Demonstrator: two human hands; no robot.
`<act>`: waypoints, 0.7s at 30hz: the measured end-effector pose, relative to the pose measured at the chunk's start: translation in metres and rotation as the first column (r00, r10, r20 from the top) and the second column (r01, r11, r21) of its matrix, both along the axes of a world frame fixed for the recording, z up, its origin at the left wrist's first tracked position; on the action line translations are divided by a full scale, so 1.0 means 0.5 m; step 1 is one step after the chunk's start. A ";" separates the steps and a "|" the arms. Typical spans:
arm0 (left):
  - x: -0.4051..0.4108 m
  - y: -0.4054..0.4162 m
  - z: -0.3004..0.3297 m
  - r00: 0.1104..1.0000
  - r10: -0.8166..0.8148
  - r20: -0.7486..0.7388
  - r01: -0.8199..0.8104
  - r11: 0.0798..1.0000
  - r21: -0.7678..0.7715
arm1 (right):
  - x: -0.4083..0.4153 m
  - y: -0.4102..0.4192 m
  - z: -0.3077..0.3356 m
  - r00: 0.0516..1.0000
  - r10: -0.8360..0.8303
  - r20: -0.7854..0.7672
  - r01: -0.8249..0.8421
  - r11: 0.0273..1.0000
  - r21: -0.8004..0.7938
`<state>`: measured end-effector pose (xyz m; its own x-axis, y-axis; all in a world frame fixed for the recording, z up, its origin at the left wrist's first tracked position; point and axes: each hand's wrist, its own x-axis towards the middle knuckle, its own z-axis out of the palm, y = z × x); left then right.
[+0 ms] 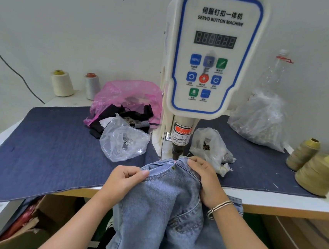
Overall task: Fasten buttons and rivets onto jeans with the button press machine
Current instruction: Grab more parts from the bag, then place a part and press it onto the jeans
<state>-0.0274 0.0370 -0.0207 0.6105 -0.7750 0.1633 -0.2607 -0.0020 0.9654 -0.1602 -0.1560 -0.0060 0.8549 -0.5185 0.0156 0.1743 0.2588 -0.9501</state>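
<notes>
Light blue jeans (164,204) hang over the table's front edge, with their top seam pushed up under the black punch (177,153) of the white servo button machine (214,55). A small brass rivet (174,167) sits in the denim just below the punch, and a red light dot shows beside it. My left hand (126,181) pinches the jeans' edge to the left of the rivet. On the right, my right hand (204,178) grips the fabric, fingertips close to the punch.
A dark denim cloth (53,143) covers the table. Clear bags of metal parts (125,140) (211,147) flank the machine. Behind stand a pink bag (130,99), a large clear bag (260,121) and a plastic bottle (275,72). Thread cones (62,83) (319,175) stand left and right. Boxes sit under the table.
</notes>
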 end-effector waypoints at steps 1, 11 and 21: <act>-0.001 0.000 0.001 1.000 0.005 -0.006 -0.005 1.000 0.007 | -0.001 0.000 0.000 1.000 0.007 0.016 -0.007 1.000 0.015; 0.009 0.006 0.009 0.993 -0.038 -0.109 0.040 0.999 0.022 | -0.041 -0.033 0.088 0.944 0.027 -0.330 -0.194 0.854 -0.484; 0.050 0.032 0.019 0.891 -0.067 -0.449 0.074 0.997 -0.002 | 0.087 -0.181 0.080 0.539 -0.614 -0.577 -0.526 0.290 -0.800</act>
<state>-0.0024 0.0530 -0.0112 0.5600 -0.8187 -0.1266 0.1996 -0.0150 0.9798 -0.1164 -0.2463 0.0340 0.7434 -0.6639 -0.0808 -0.6676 -0.7294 -0.1493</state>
